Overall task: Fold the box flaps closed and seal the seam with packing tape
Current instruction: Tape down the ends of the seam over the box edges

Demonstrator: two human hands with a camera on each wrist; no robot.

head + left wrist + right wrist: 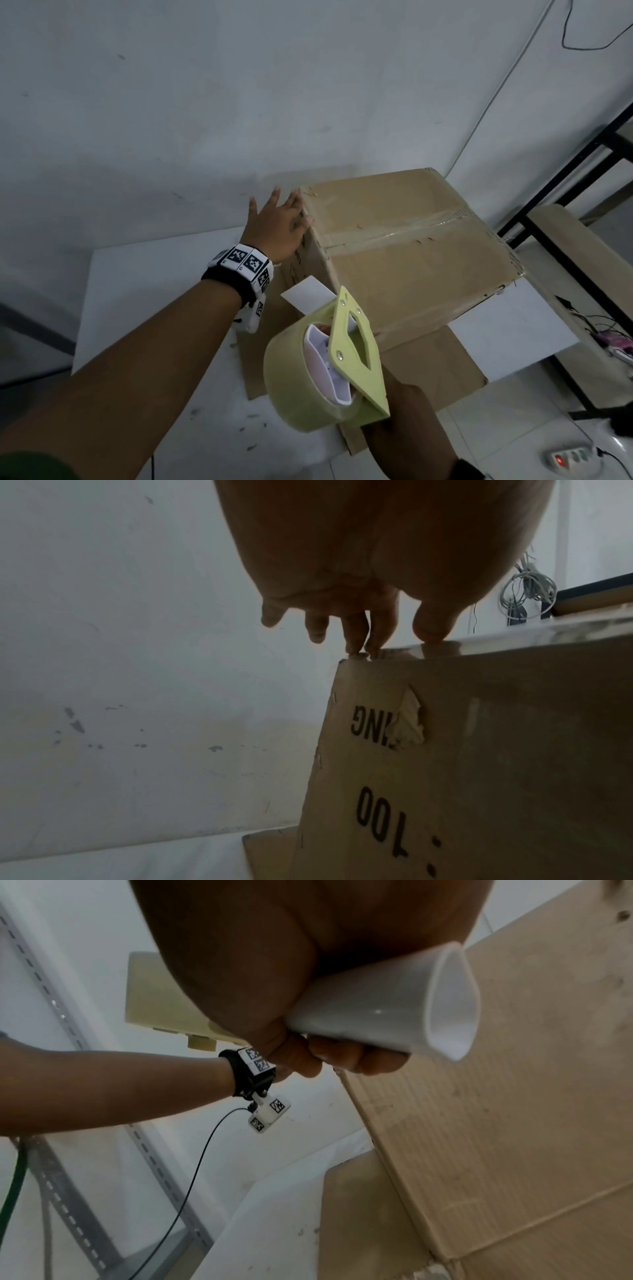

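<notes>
A brown cardboard box [411, 253] stands on the white table with its top flaps folded shut; clear tape runs along the seam [404, 234]. My left hand [279, 222] lies with straight fingers against the box's far left top corner, fingertips [356, 645] touching the edge. My right hand [407, 435] grips the white handle [387, 1010] of a yellow tape dispenser [356, 349] carrying a roll of clear tape [291, 373], held in the air just in front of the box's near left side. In the right wrist view the box wall [514, 1096] fills the right.
A flat cardboard sheet [428, 370] lies under the box on the white table [144, 308]. A wooden table with black frame [561, 240] stands to the right. A power strip [568, 459] and cables [613, 339] lie at lower right. The wall is close behind.
</notes>
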